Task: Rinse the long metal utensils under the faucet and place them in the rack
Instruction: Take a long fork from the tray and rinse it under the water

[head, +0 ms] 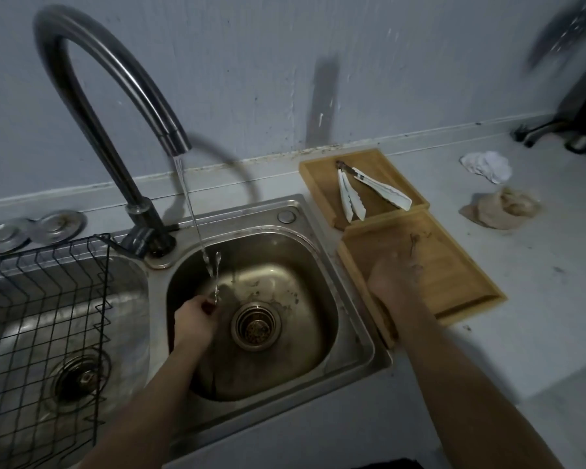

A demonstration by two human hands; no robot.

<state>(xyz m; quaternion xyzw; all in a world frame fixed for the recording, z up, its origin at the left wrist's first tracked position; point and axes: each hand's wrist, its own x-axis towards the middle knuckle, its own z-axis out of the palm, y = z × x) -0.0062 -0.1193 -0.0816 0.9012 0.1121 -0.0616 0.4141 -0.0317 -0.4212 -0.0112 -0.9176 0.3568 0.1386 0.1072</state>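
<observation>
Water runs from the curved faucet (175,138) into the right sink basin (318,265). My left hand (193,321) is closed around a thin metal utensil (216,275) and holds it upright in the stream. My right hand (394,275) is blurred, resting over the nearer wooden tray (454,265); whether it holds anything is unclear. Metal tongs (366,191) with pale tips lie spread in the farther wooden tray (315,170). A black wire rack (44,299) sits in the left basin.
Two round metal lids (31,230) lie behind the rack. A white crumpled cloth (487,165) and a beige one (504,208) sit on the counter to the right. Dark objects stand at the far right by the wall.
</observation>
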